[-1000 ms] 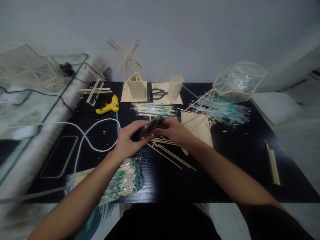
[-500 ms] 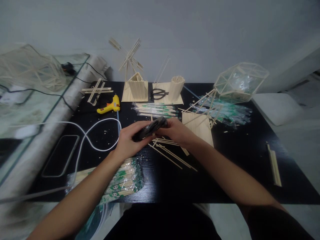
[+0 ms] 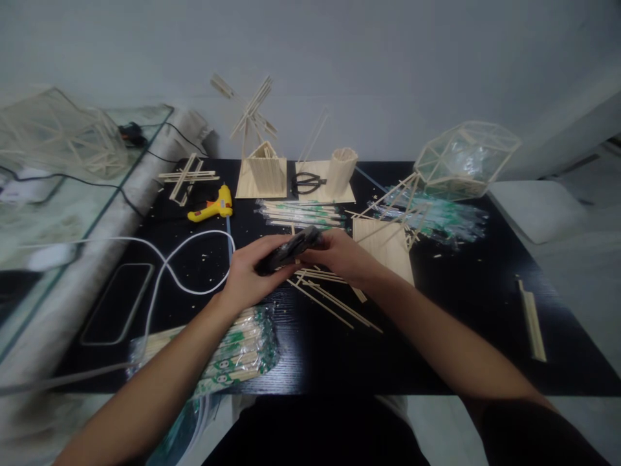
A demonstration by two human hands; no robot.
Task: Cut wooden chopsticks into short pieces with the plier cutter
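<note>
My left hand is wrapped around one end of a black, elongated object whose kind I cannot make out. At its far right end, the fingers of my right hand close on it too. Both hands are above the middle of the black table. Loose thin wooden sticks lie just below and beyond the hands. Close behind is a plastic-wrapped bundle of chopsticks, and a flat wooden board lies by my right wrist.
A yellow glue gun, white cable and clear phone case are left. Stick-built models and black-handled scissors stand or lie at the back. Packed chopsticks lie near the front edge; a stick frame is back right.
</note>
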